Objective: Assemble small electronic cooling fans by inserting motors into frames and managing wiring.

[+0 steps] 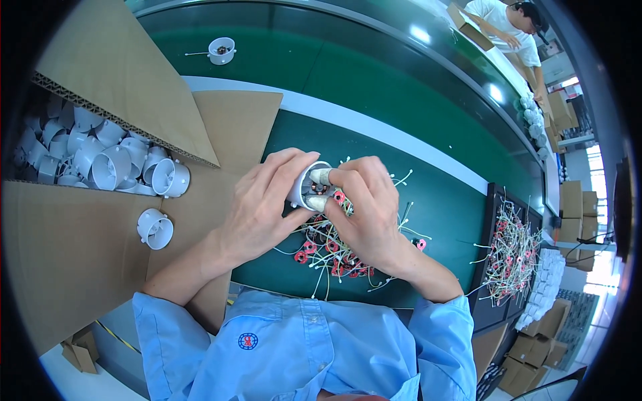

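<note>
In front of my chest, my left hand (262, 199) is closed around a white round plastic housing (300, 190), with its open end tilted toward my right hand. The thumb and index finger of my right hand (369, 212), both wearing pale finger covers, reach into that opening. They grip a small copper-wound motor part (320, 189) there; the fingers hide much of it. Below both hands, on the green work surface (441, 200), lies a pile of red-and-black wound parts (334, 250) with thin pale wires.
On my left stands a cardboard box (73, 220) of white housings (110, 166), with one loose housing (156, 229) on its flap. A housing with a wire (221, 51) sits on the green belt (281, 47). At right is a dark crate (490, 220) of wired parts; a co-worker (511, 27) stands far right.
</note>
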Demonstrator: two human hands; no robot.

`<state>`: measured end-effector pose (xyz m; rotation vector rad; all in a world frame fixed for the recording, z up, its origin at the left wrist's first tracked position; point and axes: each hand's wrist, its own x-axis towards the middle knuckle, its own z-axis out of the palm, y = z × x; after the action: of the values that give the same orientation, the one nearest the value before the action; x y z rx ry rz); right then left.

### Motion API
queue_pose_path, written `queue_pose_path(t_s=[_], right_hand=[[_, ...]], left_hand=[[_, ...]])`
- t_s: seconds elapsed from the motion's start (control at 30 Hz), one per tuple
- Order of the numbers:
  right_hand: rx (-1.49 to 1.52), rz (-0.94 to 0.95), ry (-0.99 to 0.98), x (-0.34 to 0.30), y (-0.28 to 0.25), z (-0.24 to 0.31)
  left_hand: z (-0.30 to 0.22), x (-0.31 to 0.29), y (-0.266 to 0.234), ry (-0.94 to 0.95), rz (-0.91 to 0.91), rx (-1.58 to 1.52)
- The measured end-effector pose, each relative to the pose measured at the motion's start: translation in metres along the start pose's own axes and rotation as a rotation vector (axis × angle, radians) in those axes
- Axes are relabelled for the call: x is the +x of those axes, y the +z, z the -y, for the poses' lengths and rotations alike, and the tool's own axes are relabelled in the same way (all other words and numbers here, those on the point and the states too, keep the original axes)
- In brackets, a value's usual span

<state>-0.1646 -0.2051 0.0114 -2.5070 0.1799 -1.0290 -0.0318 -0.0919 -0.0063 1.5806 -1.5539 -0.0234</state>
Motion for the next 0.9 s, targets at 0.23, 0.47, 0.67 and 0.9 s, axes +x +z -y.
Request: queue_pose_path(t_s=[0.23,0.47,0.67,0.9], right_hand=[[0.123,0.108,0.113,-0.001,0.009,-0.002],[0.011,0.126,0.061,0.014,0.001,-0.004],[0.326,0.275,0.348,0.013,0.002,-0.011],[0.486,0.287,0.504,0.015,0.014,-0.014]], left_hand=[[0.002,0.002,0.001,-0.032,0.007,-0.036],[0.007,0.002,0.0,-0.059,0.003,-0.134],[0.007,0.0,0.0,-0.148,-0.004,-0.267],[0.01,0.003,0.0,-0.123,-0.031,-0.157]])
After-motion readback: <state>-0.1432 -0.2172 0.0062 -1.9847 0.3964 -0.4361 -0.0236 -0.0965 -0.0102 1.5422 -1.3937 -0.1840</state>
